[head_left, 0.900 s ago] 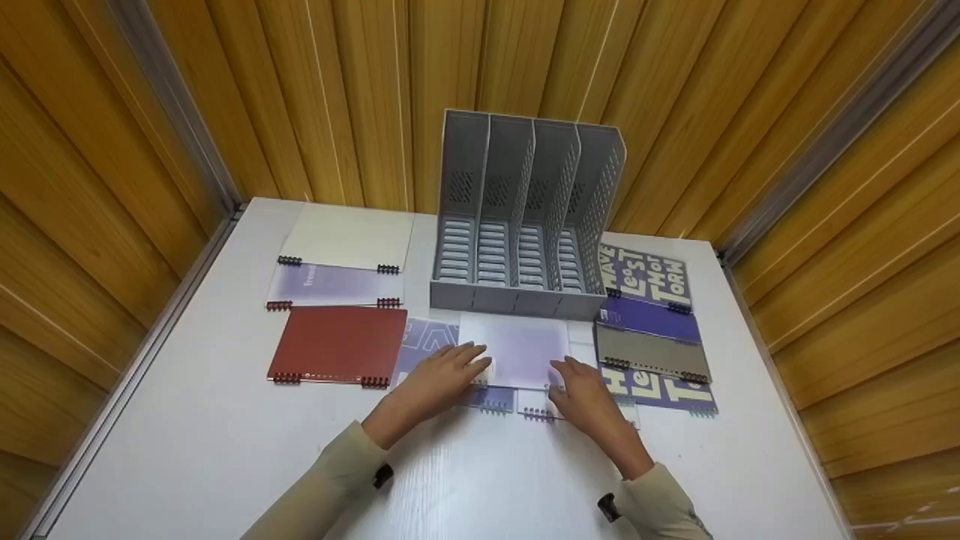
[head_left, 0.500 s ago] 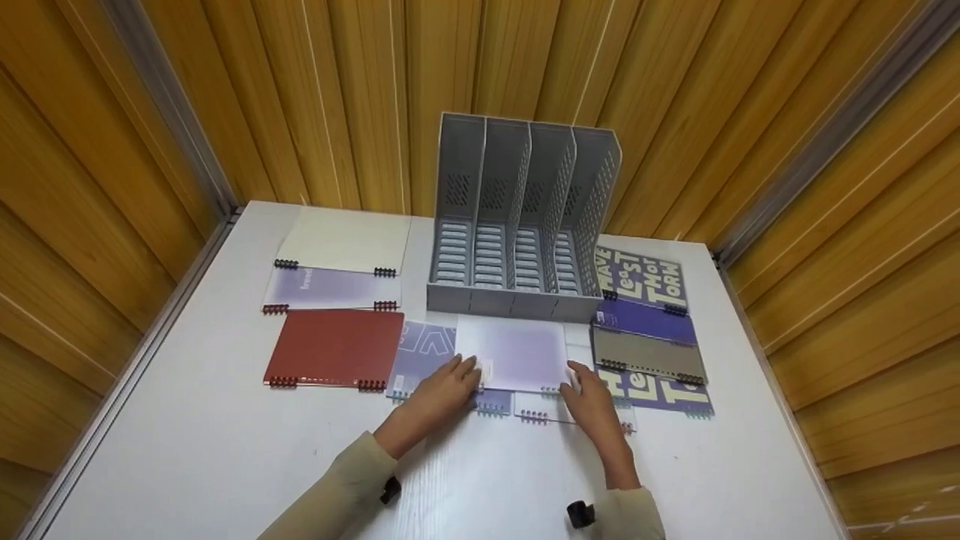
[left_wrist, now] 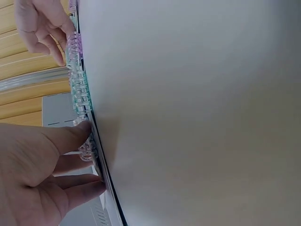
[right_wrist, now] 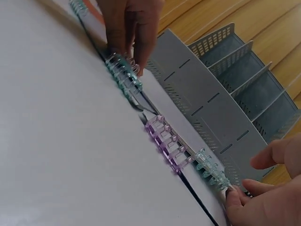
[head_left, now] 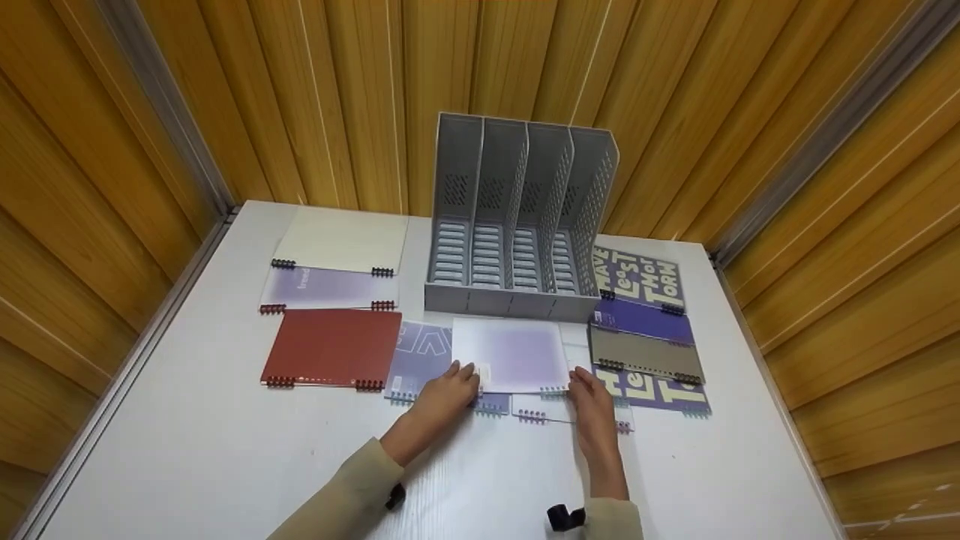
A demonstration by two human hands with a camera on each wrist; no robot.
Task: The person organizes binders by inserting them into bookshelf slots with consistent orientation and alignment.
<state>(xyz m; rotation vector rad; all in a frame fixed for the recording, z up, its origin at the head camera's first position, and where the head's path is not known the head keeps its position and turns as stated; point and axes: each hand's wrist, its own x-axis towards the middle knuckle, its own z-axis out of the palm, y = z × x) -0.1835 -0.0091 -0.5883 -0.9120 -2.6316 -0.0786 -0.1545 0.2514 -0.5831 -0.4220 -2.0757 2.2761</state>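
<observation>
A spiral notebook point(head_left: 523, 352) with a pale lilac cover and clear teal rings lies in the middle, on top of other notebooks. My left hand point(head_left: 448, 395) grips its lower left corner, thumb by the rings point(left_wrist: 81, 94) in the left wrist view. At the lower right corner, my right hand point(head_left: 592, 401) pinches the edge beside the teal rings point(right_wrist: 210, 169). Under it show a blue-violet notebook point(head_left: 420, 352) on the left and a white notebook point(head_left: 547, 409) with purplish rings. The notebook's underside is hidden.
A grey file organizer point(head_left: 517, 300) with several slots stands behind the notebook. To the left lie a red notebook point(head_left: 334, 347), a cream one point(head_left: 341, 238) and a lilac one point(head_left: 337, 289). Several overlapping notebooks, including a taupe one point(head_left: 646, 351), lie to the right.
My right hand has come in to the lilac notebook's lower right corner, its fingers closing on the edge. The left hand has slid slightly down to the lower left corner.
</observation>
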